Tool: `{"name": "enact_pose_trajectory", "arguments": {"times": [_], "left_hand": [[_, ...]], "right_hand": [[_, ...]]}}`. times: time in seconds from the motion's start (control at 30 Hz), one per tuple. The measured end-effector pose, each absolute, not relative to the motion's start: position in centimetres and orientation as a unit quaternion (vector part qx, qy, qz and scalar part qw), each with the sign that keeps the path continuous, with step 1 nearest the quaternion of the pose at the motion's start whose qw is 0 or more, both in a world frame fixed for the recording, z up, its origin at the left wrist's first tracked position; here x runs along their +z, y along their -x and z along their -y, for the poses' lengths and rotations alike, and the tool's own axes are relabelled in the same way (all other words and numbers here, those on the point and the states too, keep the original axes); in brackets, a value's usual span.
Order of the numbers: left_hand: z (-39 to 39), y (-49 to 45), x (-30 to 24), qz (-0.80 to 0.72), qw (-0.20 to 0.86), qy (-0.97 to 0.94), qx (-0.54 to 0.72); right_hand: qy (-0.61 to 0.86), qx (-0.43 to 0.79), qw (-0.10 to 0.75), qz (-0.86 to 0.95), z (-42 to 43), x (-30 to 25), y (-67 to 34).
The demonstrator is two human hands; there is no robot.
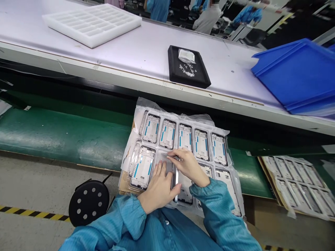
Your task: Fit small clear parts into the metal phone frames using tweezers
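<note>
Below me lies a clear plastic tray (159,150) with rows of phone frames, several marked with blue strips. My right hand (187,164) pinches the upper end of one phone frame (176,183), which stands tilted on its edge in the lower row. My left hand (161,186) lies with its fingers stretched over the pocket beside that frame, its thumb near the frame's lower part. To the left of this hand, another phone frame (143,167) with blue strips sits face up. The hands partly cover the tilted frame and the frames under my right wrist.
On the white bench (146,55) ahead are a black foam tray (175,75) with small clear pieces, a white compartment tray (91,26) and blue bins (295,76). A second tray of frames (300,186) lies at right. A black round stool (89,202) stands at left. People are in the background.
</note>
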State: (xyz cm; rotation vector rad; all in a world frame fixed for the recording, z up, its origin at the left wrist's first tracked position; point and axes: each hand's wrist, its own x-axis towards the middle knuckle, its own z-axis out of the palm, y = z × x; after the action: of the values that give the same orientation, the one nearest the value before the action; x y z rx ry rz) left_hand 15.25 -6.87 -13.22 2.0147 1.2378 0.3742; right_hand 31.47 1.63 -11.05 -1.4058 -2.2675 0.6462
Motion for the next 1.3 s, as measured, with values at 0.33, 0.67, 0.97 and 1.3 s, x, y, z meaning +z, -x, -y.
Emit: {"name": "enact_pose_trajectory", "arguments": {"times": [0.33, 0.67, 0.97, 1.3], "left_hand": [[6.5, -15.1, -13.2, -0.477, 0.352, -0.792, 0.146], [6.3, -15.0, -12.6, -0.480, 0.343, -0.797, 0.134], [6.5, -15.0, -13.4, -0.480, 0.330, -0.795, 0.168], [6.6, -15.2, -13.5, -0.486, 0.309, -0.798, 0.176]], "right_hand": [[0.483, 0.231, 0.207, 0.819, -1.8, -11.0, -31.4], [0.492, 0.243, 0.175, 0.817, -2.0, -10.4, -31.2], [0.504, 0.231, 0.166, 0.815, -2.0, -10.7, -30.8], [0.506, 0.241, 0.163, 0.812, -2.1, -10.3, -31.0]]}}
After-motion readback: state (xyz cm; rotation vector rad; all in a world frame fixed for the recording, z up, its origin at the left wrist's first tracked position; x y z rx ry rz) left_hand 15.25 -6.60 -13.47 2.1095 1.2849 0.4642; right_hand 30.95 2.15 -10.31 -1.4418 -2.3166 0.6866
